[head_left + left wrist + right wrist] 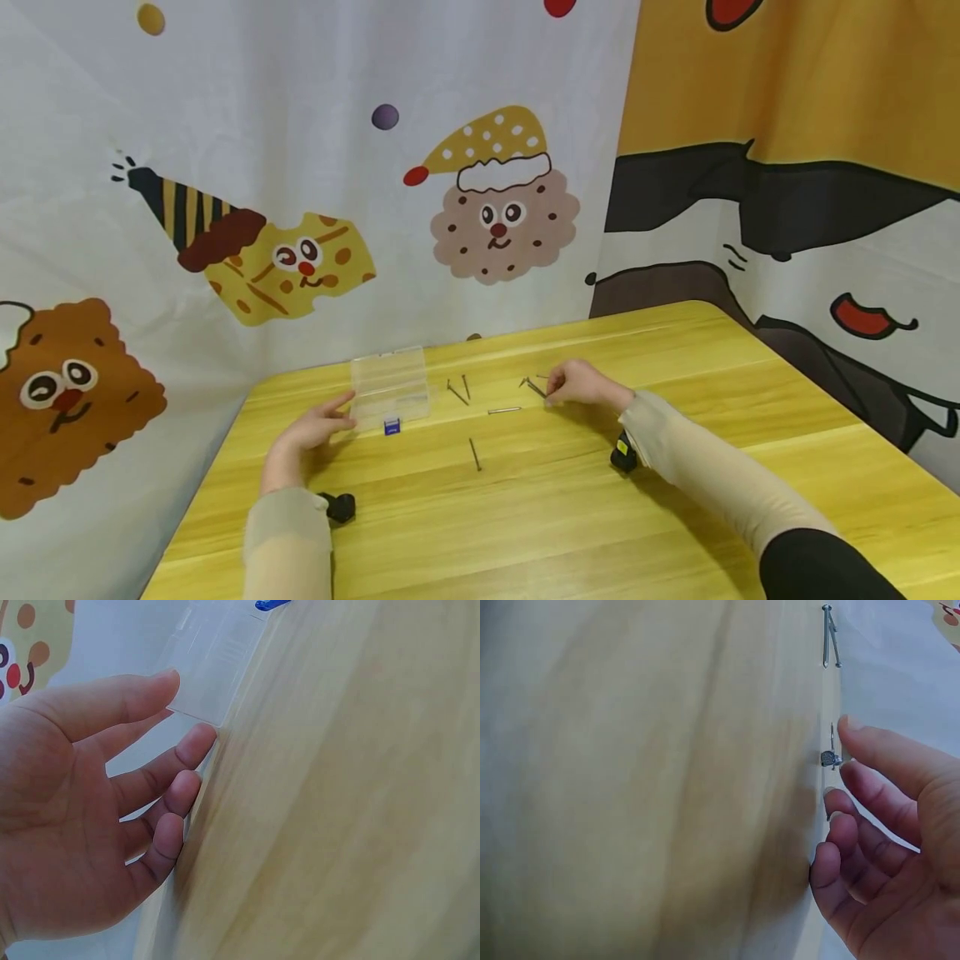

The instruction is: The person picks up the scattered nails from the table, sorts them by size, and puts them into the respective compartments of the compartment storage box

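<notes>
A clear plastic box with a blue latch lies opened out at the back left of the table. My left hand is at its left side, fingers loosely bent, thumb and forefinger tips at the box's edge. In the left wrist view the thumb overlaps a corner of the clear box. On the right, my right hand pinches at a nail with thumb and forefinger, beside others in a small cluster. Close to those fingertips, the right wrist view shows nail heads end-on.
Two nails lie just right of the box. Another nail lies sideways mid-table, and a single nail sits nearer the front. The wooden table meets a printed curtain at its back edge.
</notes>
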A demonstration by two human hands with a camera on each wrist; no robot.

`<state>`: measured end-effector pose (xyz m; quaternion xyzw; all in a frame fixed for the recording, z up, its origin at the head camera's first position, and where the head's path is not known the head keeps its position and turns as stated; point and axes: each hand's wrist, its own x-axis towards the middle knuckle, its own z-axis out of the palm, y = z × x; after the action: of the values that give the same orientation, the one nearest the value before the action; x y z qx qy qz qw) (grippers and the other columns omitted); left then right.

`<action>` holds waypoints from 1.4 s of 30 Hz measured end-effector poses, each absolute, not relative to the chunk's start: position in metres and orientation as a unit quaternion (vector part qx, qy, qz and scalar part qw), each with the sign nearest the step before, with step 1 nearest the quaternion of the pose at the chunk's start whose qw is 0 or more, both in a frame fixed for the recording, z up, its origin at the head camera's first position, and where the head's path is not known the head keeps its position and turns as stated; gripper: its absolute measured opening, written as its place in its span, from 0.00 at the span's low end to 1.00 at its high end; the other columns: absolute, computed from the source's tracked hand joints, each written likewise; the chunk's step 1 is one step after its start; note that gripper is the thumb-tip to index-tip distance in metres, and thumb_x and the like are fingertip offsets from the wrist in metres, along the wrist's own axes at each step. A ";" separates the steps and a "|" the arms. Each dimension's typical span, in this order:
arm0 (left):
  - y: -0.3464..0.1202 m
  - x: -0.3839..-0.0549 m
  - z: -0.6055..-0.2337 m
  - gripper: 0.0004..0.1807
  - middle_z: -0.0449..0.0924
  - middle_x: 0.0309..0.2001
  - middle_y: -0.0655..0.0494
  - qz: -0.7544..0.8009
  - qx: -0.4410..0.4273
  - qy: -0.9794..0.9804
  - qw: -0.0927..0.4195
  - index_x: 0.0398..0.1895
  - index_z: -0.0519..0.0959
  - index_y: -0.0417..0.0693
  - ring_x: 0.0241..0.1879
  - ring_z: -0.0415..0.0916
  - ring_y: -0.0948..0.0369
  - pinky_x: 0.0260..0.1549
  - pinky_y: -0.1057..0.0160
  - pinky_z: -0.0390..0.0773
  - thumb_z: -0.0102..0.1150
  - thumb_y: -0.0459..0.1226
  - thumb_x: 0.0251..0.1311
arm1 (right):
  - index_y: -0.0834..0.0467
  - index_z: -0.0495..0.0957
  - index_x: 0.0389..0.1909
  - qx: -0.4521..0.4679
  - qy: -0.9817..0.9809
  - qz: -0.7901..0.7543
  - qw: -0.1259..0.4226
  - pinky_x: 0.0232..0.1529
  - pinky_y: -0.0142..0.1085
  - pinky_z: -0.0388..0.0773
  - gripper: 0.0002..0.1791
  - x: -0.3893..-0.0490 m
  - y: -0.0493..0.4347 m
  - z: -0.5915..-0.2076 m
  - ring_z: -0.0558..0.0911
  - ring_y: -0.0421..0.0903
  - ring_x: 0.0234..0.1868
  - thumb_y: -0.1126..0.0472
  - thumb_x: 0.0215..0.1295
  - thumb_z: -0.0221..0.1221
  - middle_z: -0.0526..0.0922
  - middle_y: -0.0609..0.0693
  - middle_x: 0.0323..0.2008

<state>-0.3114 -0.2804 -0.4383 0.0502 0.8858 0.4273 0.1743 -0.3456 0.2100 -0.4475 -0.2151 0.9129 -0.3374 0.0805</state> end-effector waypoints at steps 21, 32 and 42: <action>-0.280 -0.313 -0.442 0.37 0.60 0.65 0.26 0.428 0.062 0.885 0.171 0.77 0.51 0.47 0.64 0.58 0.33 0.59 0.34 0.60 0.54 0.40 0.69 | 0.56 0.88 0.32 -0.212 0.923 -0.317 0.052 0.33 0.35 0.79 0.06 -0.351 0.212 -0.456 0.80 0.39 0.28 0.60 0.53 0.72 0.85 0.43 0.28; -0.279 -0.310 -0.437 0.37 0.61 0.64 0.27 0.432 0.064 0.884 0.170 0.77 0.50 0.45 0.64 0.59 0.33 0.58 0.34 0.62 0.53 0.39 0.69 | 0.57 0.88 0.29 -0.224 0.928 -0.295 0.037 0.32 0.34 0.79 0.02 -0.350 0.208 -0.452 0.80 0.38 0.27 0.62 0.55 0.70 0.85 0.44 0.27; -0.281 -0.312 -0.441 0.37 0.61 0.65 0.27 0.440 0.053 0.880 0.173 0.77 0.51 0.47 0.65 0.57 0.34 0.59 0.35 0.61 0.54 0.40 0.69 | 0.58 0.88 0.30 -0.231 0.930 -0.285 0.025 0.32 0.34 0.79 0.03 -0.351 0.208 -0.452 0.80 0.38 0.27 0.63 0.56 0.69 0.85 0.44 0.28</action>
<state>-0.3122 -0.2805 -0.4407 0.0530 0.8798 0.4397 0.1727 -0.3506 0.2083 -0.4523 -0.2313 0.9299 -0.2847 0.0248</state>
